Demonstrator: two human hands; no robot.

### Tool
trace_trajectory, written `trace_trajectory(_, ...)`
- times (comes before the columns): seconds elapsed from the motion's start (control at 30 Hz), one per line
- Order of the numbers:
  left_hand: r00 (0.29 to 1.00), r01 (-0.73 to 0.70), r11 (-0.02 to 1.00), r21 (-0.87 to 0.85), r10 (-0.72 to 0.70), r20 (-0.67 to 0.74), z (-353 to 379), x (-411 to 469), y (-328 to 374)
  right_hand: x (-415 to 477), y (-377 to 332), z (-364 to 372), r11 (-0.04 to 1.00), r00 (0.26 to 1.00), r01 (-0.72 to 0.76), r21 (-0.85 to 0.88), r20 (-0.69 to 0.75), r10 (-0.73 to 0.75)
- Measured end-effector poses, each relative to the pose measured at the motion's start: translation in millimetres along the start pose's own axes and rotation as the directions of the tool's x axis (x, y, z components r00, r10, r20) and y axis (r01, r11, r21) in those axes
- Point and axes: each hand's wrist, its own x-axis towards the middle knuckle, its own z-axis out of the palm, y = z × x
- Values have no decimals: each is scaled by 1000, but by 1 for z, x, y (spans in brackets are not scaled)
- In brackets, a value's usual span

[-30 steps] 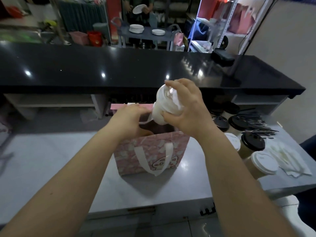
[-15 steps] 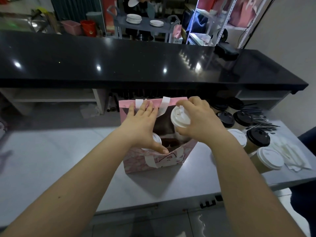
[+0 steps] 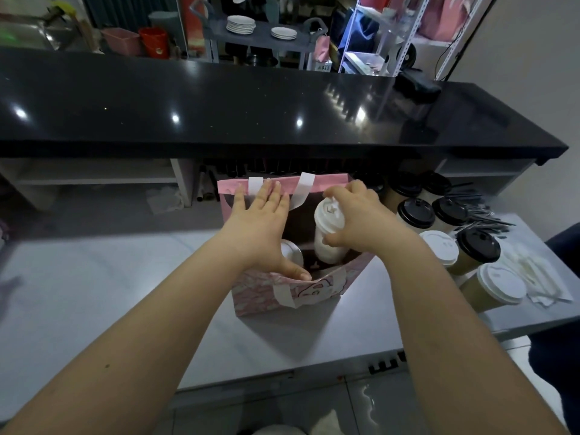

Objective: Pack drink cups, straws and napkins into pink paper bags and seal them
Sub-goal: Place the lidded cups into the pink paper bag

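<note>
A pink paper bag [image 3: 260, 296] with white handles stands open on the grey counter. My left hand [image 3: 260, 227] spans its mouth, fingers straight against the far wall and thumb on the near rim, spreading it. My right hand [image 3: 357, 221] grips a white-lidded cup [image 3: 328, 227], upright and partly down inside the bag's right side. Another white-lidded cup [image 3: 290, 251] sits in the bag, mostly hidden under my left hand.
Several cups with black lids [image 3: 416, 211] and white lids [image 3: 502, 282] stand to the right of the bag. Black straws [image 3: 480, 215] and white napkins [image 3: 533, 271] lie further right. A black raised counter [image 3: 251, 105] runs behind.
My right hand has brought the cup from above the bag down into its right side. My left hand moved from the rim to spread the mouth open.
</note>
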Motion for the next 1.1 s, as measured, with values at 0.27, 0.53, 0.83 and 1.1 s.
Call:
trace_trajectory(0.27,1000,-13,999,44,14,-28,5,3,11,18,-8,32,980,990,60,-189,139,-34)
trace_trajectory(0.53,999,-10,998,68,14,-46,6,0,16,8,3,65,977,986,88,-194,154,-58)
trace_trajectory(0.83,998,12,995,96,-6,-60,7,-3,17,-2,6,68,990,981,92,-107,178,-72)
trace_trajectory(1.1,998,32,995,93,-27,-57,8,-7,17,-7,8,67,994,974,95,-48,210,-83)
